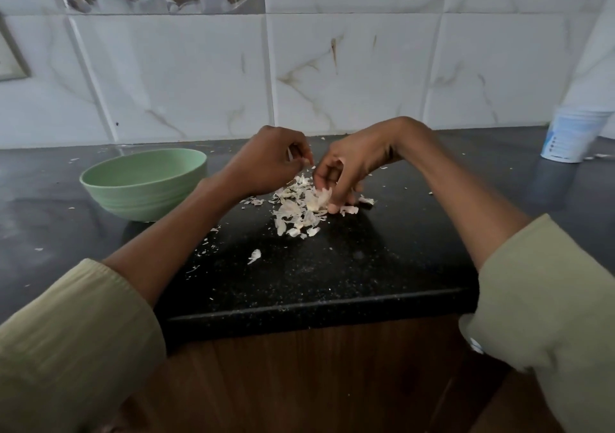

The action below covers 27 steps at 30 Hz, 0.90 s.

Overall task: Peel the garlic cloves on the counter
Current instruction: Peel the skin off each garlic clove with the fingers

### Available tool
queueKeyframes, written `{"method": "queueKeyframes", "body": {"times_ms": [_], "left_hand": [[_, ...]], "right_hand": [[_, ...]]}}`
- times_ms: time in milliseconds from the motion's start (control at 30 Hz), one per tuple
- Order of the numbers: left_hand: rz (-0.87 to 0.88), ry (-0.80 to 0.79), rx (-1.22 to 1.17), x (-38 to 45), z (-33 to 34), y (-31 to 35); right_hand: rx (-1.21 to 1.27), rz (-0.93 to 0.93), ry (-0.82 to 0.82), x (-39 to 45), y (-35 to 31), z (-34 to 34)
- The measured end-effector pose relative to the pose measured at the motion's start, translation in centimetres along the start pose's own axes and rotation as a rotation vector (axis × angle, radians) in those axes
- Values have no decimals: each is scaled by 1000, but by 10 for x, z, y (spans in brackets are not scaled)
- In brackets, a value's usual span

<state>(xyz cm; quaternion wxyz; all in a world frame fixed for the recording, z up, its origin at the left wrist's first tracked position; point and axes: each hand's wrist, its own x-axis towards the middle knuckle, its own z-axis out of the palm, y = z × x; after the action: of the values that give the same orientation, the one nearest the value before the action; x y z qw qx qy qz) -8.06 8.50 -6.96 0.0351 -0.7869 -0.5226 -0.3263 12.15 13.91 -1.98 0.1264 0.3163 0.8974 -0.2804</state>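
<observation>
A heap of papery garlic skins [298, 211] lies on the black counter [332, 266] in front of me. My right hand [346, 169] reaches down into the heap, its fingers curled and pinching a pale garlic piece [319, 198] at the heap's top. Just left of it, my left hand [269, 159] hovers above the counter with curled fingers pinching a small whitish bit at its fingertips; I cannot tell if that bit is a clove or a skin. The two hands are almost touching.
A pale green bowl [143, 183] stands on the counter left of my left arm. A white plastic cup [569, 136] stands at the far right by the tiled wall. Loose skin flakes [254, 255] are scattered toward the counter's front edge.
</observation>
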Motion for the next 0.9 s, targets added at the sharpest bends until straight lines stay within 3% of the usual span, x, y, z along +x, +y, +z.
{"method": "queueKeyframes", "body": {"times_ms": [267,667,800,900], "left_hand": [[-97,31,-187,-4,1,3],[-188,1,-416,-5,-4,16],[-162,-83,-446,-6,-4,18],[-123,-26,-401,-7,2,18]], "right_hand": [[151,-86,248,-10,17,-9],[457,-123,307,-5,25,-11],[583,-151,312,-4,28,-13],[657,-157,325,-1,25,-12]]}}
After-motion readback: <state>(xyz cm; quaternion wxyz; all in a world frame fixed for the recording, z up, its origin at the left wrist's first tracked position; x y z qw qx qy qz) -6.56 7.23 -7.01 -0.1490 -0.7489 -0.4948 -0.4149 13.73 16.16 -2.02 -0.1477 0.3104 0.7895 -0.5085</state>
